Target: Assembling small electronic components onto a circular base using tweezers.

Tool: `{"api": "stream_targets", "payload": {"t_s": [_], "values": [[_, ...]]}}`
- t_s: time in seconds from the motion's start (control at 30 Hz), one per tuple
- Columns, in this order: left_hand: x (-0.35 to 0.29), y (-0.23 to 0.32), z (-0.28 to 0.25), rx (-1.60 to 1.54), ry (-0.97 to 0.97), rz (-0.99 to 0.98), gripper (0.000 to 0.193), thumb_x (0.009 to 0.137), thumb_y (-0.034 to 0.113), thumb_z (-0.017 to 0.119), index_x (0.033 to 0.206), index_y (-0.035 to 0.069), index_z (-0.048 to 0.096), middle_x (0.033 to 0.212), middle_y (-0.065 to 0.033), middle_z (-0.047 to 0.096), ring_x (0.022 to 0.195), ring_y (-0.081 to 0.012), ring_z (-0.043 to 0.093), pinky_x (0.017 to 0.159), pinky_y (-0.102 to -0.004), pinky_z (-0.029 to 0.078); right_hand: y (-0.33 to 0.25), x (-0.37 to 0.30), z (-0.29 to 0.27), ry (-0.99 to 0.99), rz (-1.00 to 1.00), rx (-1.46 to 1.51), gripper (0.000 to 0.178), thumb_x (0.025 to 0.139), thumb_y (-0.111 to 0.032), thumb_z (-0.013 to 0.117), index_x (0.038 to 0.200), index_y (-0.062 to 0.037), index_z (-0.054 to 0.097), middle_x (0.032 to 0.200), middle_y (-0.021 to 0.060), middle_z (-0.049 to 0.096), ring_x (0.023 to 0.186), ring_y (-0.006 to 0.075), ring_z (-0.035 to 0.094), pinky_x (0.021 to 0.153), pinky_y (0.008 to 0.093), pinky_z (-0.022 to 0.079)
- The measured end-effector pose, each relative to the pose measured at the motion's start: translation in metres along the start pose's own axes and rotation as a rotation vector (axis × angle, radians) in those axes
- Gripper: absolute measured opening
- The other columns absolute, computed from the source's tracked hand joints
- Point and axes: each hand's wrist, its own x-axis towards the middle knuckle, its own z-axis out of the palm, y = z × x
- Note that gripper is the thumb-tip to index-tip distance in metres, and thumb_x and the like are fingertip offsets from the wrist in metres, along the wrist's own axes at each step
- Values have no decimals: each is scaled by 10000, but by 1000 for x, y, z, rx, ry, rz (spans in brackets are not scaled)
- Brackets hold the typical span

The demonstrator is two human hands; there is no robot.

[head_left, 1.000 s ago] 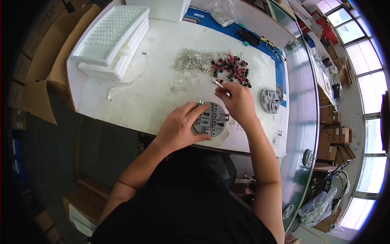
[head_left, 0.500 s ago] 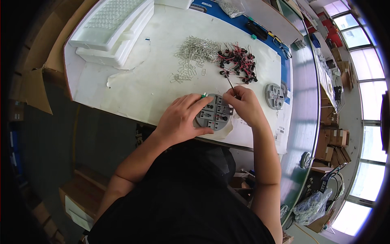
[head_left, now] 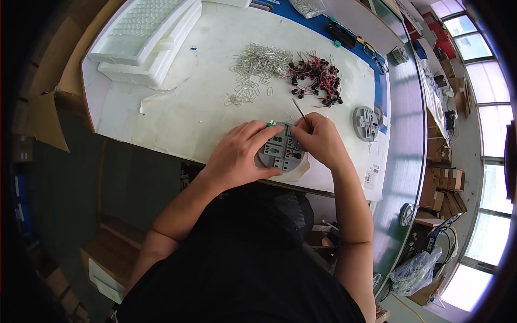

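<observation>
A round grey fixture (head_left: 279,153) with dark slots and small parts set in it lies near the table's front edge. My left hand (head_left: 240,152) is closed round its left side, fingers at the top and thumb at the lower rim. A small green piece (head_left: 271,123) shows by its fingertips. My right hand (head_left: 319,138) pinches a thin metal tool (head_left: 299,111), its slim end pointing up and away; its exact kind is unclear. The right fingertips touch the fixture's upper right part and hide what is under them. Beyond lie bent metal pins (head_left: 261,62) and small black parts with red wires (head_left: 315,78).
A second round grey fixture (head_left: 366,124) lies to the right. White foam trays (head_left: 145,37) are stacked at the far left. A blue mat (head_left: 318,24) along the back bears hand tools and a bag of pins (head_left: 307,7). A cardboard box (head_left: 54,118) stands left of the table.
My right hand has moved slightly left and up onto the fixture, and the tool's end has swung left. A small dark piece beside the fixture's right edge is out of sight. My left hand keeps its hold.
</observation>
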Motion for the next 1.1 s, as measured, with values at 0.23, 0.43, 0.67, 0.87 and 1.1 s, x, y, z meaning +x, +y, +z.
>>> {"api": "stream_targets", "payload": {"t_s": [0.23, 0.43, 0.67, 0.87, 1.1], "values": [[-3, 0, -6, 2, -27, 6, 854, 685, 343, 966, 1423, 103, 608, 1281, -104, 618, 1180, -334, 641, 1033, -448, 519, -2, -2, -12, -130, 78, 53, 351, 903, -272, 818, 888, 68, 732, 763, 101, 696, 668, 130, 611, 637, 321, 508], [4, 1, -10, -49, 0, 18, 684, 771, 289, 918, 1368, 88, 653, 1216, -110, 647, 1144, -326, 652, 996, -446, 534, 18, -1, -8, -128, 113, 295, 292, 938, -253, 823, 919, 25, 733, 782, 21, 688, 707, 62, 590, 626, 264, 474], [10, 0, 5, -18, 37, 45, 453, 877, 150, 836, 1305, 85, 703, 1138, -114, 677, 1067, -318, 666, 915, -422, 557, 18, -7, 4, -58, 27, 167, 312, 881, -250, 815, 926, 50, 741, 781, 86, 712, 726, 132, 652, 681, 312, 527], [15, 0, -3, -184, -1, -40, 478, 862, 97, 836, 1319, 81, 695, 1172, -112, 682, 1031, -304, 669, 862, -387, 567, 18, -7, 0, -82, 75, 189, 287, 864, -224, 815, 931, 44, 739, 788, 68, 710, 725, 122, 642, 682, 306, 528], [17, 2, -2, -204, -39, -84, 497, 844, 72, 842, 1321, 70, 704, 1183, -118, 693, 1042, -285, 683, 892, -376, 572, 18, -6, -3, -133, 54, 233, 234, 899, -179, 810, 938, 37, 730, 797, 28, 700, 732, 84, 622, 684, 268, 514]]}}
